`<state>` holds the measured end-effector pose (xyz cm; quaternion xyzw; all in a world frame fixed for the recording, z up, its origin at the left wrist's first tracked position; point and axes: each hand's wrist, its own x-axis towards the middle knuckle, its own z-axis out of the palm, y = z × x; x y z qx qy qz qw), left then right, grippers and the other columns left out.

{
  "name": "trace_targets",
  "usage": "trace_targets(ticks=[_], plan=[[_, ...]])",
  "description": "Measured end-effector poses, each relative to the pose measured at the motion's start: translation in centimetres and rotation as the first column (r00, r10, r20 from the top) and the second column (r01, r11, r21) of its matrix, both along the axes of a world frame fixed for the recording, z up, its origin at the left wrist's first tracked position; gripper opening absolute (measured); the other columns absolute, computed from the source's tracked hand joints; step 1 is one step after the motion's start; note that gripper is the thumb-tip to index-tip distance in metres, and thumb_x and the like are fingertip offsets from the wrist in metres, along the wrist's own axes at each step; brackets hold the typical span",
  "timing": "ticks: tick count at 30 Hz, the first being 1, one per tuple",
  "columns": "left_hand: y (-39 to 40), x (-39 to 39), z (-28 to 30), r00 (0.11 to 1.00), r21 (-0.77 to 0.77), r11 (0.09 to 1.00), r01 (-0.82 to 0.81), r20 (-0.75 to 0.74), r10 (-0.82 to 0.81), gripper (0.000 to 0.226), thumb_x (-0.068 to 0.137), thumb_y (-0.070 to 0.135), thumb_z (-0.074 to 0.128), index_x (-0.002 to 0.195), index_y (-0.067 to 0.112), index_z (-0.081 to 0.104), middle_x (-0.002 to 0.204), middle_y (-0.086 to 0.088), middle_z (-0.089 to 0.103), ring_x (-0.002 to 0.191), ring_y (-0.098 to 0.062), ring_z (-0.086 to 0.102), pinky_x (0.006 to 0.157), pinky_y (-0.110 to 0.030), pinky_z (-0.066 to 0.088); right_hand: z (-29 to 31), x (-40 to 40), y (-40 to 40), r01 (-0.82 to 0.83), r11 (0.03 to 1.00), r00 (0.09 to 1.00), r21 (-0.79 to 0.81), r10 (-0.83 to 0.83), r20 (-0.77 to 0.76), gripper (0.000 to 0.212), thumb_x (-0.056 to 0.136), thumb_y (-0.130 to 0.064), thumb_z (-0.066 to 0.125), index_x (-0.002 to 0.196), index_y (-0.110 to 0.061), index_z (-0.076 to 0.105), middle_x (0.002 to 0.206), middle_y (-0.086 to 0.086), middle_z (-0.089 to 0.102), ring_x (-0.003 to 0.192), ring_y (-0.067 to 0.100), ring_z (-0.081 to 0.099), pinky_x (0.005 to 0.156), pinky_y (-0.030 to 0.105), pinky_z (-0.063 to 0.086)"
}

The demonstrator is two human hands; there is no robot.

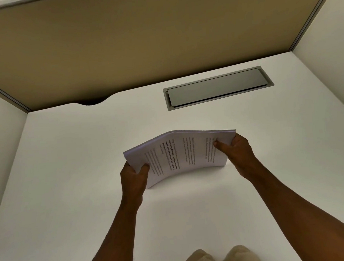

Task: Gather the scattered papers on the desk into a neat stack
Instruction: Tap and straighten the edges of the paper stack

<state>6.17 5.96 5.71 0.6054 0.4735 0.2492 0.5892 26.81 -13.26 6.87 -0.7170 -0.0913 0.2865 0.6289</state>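
Hiding behind papers (181, 156): fingers (text illegible)

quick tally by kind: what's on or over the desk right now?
Paper stack: 1, bowed, held by left hand and right hand; sheet count cannot be told
Hands: 2
Grey cable hatch in the desk: 1
Loose papers on the desk: 0
Total: 4

We see a grey cable hatch (218, 87) set flush in the white table (67, 158). Behind the hatch stands a tan partition (140, 40); to the hatch's left, a dark cutout (92, 101) notches the table's back edge.
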Motion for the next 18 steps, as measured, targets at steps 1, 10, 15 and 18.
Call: trace_targets(ticks=[1,10,15,18], plan=[[0.0,-0.1,0.2,1.0,-0.003,1.0,0.004,0.021,-0.004,0.028,0.086,0.002,0.065,0.105,0.021,0.06,0.099,0.002,0.067,0.098,-0.02,0.064,0.079,-0.031,0.053,0.2,0.0,0.0,-0.008,1.0,1.0,-0.001,0.008,0.002,0.025,0.081,-0.017,0.075,0.104,-0.021,0.065,0.101,0.003,0.071,0.096,0.024,0.067,0.075,0.028,0.056],[-0.2,1.1,3.3,0.932,-0.14,0.964,-0.225,0.258,0.255,0.033,0.096,0.03,0.055,0.066,0.016,0.053,0.054,0.015,0.053,0.054,-0.001,0.049,0.057,-0.022,0.035,1.3,-0.6,0.7,0.068,0.994,0.998,0.092,-0.066,-0.024,0.043,0.099,-0.037,0.048,0.088,0.005,0.055,0.063,-0.011,0.06,0.058,-0.001,0.055,0.058,0.016,0.043],[-0.6,1.3,3.2,0.94,-0.106,0.956,-0.272,0.183,0.288,0.034,0.096,0.024,0.055,0.062,0.017,0.05,0.058,0.011,0.05,0.052,0.0,0.047,0.056,-0.022,0.033,1.2,-0.6,0.6,0.075,0.993,0.996,0.096,-0.07,-0.053,0.045,0.096,-0.035,0.052,0.094,0.009,0.055,0.06,-0.013,0.06,0.054,-0.004,0.053,0.058,0.016,0.04],[-0.6,1.2,3.2,0.941,-0.08,0.96,-0.269,0.192,0.279,0.026,0.095,0.021,0.056,0.069,0.019,0.059,0.068,0.007,0.056,0.061,-0.003,0.051,0.059,-0.022,0.037,1.2,-0.5,0.6,0.091,0.991,0.996,0.096,-0.088,-0.033,0.044,0.097,-0.035,0.051,0.094,0.008,0.057,0.06,-0.014,0.059,0.053,-0.006,0.051,0.053,0.01,0.039]])
